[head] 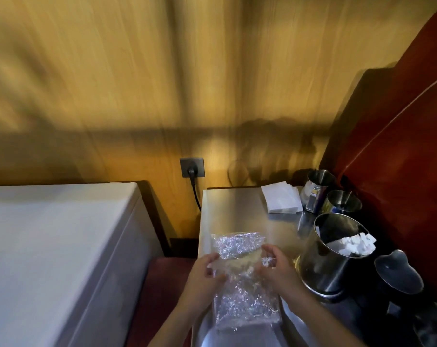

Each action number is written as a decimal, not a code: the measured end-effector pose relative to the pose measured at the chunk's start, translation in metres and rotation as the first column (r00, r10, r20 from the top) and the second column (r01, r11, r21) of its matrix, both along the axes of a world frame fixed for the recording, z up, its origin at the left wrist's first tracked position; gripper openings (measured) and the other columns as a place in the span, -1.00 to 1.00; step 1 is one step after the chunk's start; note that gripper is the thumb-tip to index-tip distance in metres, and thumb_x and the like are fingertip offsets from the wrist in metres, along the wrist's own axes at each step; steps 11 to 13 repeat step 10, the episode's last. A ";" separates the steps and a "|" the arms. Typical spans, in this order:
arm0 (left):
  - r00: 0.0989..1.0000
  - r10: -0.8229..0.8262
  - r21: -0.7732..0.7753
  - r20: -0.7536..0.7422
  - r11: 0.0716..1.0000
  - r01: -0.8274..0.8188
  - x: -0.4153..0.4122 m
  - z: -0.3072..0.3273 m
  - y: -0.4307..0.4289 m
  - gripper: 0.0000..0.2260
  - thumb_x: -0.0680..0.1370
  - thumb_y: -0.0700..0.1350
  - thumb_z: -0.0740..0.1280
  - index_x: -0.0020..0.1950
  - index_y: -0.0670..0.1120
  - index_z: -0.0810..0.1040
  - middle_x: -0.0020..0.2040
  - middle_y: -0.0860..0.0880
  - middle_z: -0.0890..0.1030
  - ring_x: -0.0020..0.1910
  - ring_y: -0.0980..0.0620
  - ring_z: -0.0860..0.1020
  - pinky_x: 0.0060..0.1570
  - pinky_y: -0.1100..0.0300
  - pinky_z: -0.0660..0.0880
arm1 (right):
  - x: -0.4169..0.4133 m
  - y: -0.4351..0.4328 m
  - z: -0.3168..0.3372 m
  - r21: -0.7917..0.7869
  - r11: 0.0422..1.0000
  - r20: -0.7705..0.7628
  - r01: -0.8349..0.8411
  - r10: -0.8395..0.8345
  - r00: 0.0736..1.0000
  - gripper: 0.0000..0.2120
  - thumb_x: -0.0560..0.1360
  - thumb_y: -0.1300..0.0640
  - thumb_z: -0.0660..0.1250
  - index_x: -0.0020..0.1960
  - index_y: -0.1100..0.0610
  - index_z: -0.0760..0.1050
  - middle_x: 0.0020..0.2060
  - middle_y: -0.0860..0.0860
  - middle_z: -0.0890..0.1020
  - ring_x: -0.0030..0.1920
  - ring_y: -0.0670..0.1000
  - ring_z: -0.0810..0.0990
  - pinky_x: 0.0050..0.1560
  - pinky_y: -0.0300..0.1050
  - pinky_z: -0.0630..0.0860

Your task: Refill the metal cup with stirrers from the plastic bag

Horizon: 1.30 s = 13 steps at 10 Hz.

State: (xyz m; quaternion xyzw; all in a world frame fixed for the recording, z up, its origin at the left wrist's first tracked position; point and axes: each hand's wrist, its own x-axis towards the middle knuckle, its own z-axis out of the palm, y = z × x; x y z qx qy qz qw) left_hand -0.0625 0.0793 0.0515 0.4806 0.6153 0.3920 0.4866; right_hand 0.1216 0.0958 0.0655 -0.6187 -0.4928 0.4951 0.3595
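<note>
A crinkled clear plastic bag (240, 294) lies lengthwise on the steel counter (235, 209); pale stirrers show faintly through its middle. My left hand (203, 274) grips the bag's left edge and my right hand (278, 267) grips its right edge, both at mid-length. Two small metal cups stand at the back right: a taller one (318, 186) and a shorter one (343, 200). What is in either cup stays dark and unclear.
A large metal bucket (330, 256) holding white sachets stands right of the bag. A stack of white napkins (281, 199) lies at the back. A dark jug (397, 271) sits far right. A white chest (49, 246) fills the left; a plugged socket (192, 167) is on the wooden wall.
</note>
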 end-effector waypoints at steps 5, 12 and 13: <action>0.820 -0.068 0.148 -0.568 0.972 0.183 0.004 -0.027 0.065 -0.51 0.48 -0.14 0.30 0.40 -0.13 0.31 0.41 -0.11 0.34 0.38 -0.07 0.32 0.27 0.16 0.28 | -0.011 0.081 -0.044 0.036 0.983 0.522 -0.179 0.134 0.842 -0.44 0.41 0.00 0.36 0.36 0.02 0.27 0.31 0.08 0.38 0.27 0.12 0.38 0.30 0.05 0.32; 0.636 0.026 0.241 -0.771 0.937 0.254 -0.007 -0.019 0.077 -0.54 0.55 0.07 0.22 0.43 -0.04 0.31 0.47 -0.08 0.30 0.43 -0.04 0.23 0.37 0.10 0.14 | -0.011 0.089 -0.039 0.146 0.946 0.722 -0.289 0.098 0.685 -0.54 0.46 -0.10 0.24 0.33 -0.03 0.31 0.47 0.03 0.21 0.43 0.06 0.16 0.33 -0.01 0.06; 0.636 0.026 0.241 -0.771 0.937 0.254 -0.007 -0.019 0.077 -0.54 0.55 0.07 0.22 0.43 -0.04 0.31 0.47 -0.08 0.30 0.43 -0.04 0.23 0.37 0.10 0.14 | -0.011 0.089 -0.039 0.146 0.946 0.722 -0.289 0.098 0.685 -0.54 0.46 -0.10 0.24 0.33 -0.03 0.31 0.47 0.03 0.21 0.43 0.06 0.16 0.33 -0.01 0.06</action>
